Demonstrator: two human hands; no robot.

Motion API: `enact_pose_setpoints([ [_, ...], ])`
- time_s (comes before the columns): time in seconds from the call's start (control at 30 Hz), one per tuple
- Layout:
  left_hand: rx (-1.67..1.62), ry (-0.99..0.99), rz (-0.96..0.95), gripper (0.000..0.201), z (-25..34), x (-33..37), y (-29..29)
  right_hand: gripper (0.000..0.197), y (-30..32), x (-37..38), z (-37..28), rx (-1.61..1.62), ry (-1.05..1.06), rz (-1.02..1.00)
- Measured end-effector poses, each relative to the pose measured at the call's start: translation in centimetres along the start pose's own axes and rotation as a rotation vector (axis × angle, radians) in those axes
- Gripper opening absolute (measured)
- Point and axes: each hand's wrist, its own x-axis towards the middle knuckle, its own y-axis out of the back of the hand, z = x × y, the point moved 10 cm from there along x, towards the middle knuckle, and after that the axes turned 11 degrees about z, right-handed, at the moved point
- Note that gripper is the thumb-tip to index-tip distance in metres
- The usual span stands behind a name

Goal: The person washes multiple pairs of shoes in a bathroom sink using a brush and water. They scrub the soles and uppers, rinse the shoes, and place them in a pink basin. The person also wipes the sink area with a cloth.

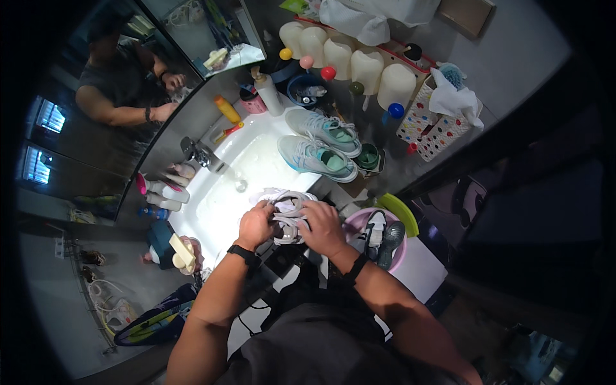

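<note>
Over the near edge of the white sink (186,221) I hold what looks like a pair of pale sneakers (285,194), close together, with their openings facing up. My left hand (256,226) grips their left side, its fingers curled at the rim. On the right side my right hand (325,228) is bent over the shoes, its fingertips at the openings. Both wrists wear dark bands. Shallow water seems to lie in the basin below the faucet (204,154). A pair of grey-and-teal sneakers (312,157) rests on the sink's far right corner.
To my right, a pink basin (403,255) holds black-and-white shoes (374,234), beside a green basin rim (405,215). Pump bottles (268,93) and tubes crowd the sink's back edge. Cups hang from a wall rack (353,59); a dotted holder (431,125) hangs farther right. A mirror (70,147) covers the left wall.
</note>
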Motion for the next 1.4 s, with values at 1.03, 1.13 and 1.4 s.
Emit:
enact_pose_setpoints([
  [1.03,-0.164,0.048,0.356,0.029,-4.3,-2.1,-3.8,0.026,-0.6,-42.9,49.6,-0.480,-1.182,-0.480],
  [1.13,-0.170,0.029,0.365,0.028,-4.0,-1.9,-3.3,0.019,-3.2,-39.3,44.9,-0.917,-0.369,-1.066],
  [1.4,-0.315,0.122,0.356,0.026,-6.1,-3.3,-2.1,0.019,3.2,-24.5,29.8,-0.814,-0.083,-0.789],
])
